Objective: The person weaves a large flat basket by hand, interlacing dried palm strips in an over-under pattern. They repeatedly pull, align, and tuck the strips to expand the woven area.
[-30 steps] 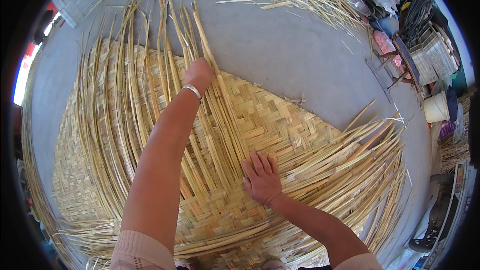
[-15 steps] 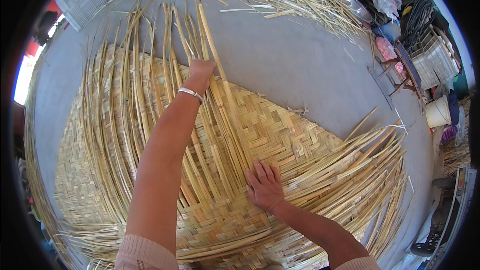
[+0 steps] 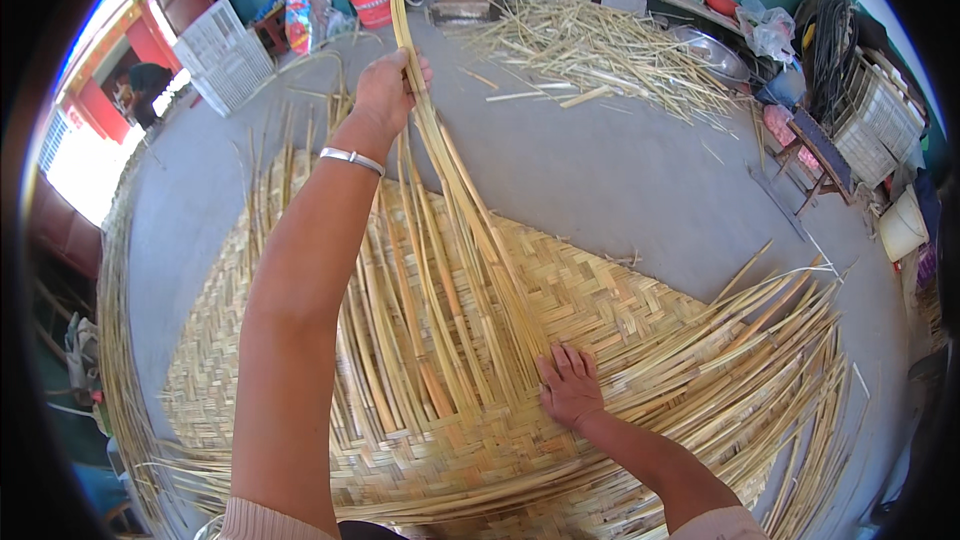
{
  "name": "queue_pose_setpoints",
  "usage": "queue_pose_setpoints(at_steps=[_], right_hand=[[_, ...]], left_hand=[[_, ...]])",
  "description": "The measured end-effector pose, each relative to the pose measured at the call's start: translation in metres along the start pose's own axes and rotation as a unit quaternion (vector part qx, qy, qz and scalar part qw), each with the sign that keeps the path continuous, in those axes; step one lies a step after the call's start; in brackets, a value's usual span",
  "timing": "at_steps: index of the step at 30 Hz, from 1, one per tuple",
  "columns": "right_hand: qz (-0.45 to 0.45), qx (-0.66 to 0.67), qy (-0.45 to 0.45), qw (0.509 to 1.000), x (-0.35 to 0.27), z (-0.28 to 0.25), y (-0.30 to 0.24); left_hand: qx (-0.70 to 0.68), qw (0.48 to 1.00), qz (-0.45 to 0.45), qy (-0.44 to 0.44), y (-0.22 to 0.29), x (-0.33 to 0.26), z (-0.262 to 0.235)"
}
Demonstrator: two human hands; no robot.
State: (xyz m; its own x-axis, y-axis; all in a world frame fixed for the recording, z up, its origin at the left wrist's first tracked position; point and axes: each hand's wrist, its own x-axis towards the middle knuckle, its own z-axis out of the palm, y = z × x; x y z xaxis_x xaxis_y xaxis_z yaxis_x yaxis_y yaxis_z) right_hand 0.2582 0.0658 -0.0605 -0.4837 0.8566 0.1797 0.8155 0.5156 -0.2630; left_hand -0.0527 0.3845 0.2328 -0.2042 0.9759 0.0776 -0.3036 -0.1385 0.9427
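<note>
A large woven mat (image 3: pixel 590 295) of flat, pale yellow reed strips lies on the floor, with long unwoven ends spread over it. My left hand (image 3: pixel 388 90) is closed round a bundle of reed strips (image 3: pixel 452 175), raised off the mat at its far side. The strips run taut toward me, and their tips curl over above the fist. Near the bundle's base, my right hand (image 3: pixel 570 387) lies flat on the weave, fingers spread, beside where the strips come out. Other loose strips (image 3: pixel 725 365) fan out to the right of it.
A heap of split reeds (image 3: pixel 600 50) lies on the grey floor at the far side. A white plastic crate (image 3: pixel 222 55) and a red bucket (image 3: pixel 372 0) stand at the far left. On the right are a small stool (image 3: pixel 818 160) and a whitish bucket (image 3: pixel 903 225).
My left hand has moved farther away and upward, lifting the strips off the mat. My right hand stays pressed by their base. The view has tilted up, showing more of the room.
</note>
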Motion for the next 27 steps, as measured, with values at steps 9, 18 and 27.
queue_pose_setpoints(at_steps=[9, 18, 27], right_hand=[[-0.012, -0.019, 0.009, 1.000, -0.002, -0.004, -0.003], [0.028, 0.438, 0.186, 0.879, 0.057, -0.241, -0.019], [-0.068, 0.629, 0.360, 0.686, 0.031, -0.407, -0.081]], left_hand=[[0.003, 0.993, 0.107, -0.056, 0.128, -0.117, 0.067], [0.206, 0.931, 0.265, -0.142, 0.064, -0.288, 0.148], [0.232, 0.877, 0.359, -0.221, 0.039, -0.356, 0.189]])
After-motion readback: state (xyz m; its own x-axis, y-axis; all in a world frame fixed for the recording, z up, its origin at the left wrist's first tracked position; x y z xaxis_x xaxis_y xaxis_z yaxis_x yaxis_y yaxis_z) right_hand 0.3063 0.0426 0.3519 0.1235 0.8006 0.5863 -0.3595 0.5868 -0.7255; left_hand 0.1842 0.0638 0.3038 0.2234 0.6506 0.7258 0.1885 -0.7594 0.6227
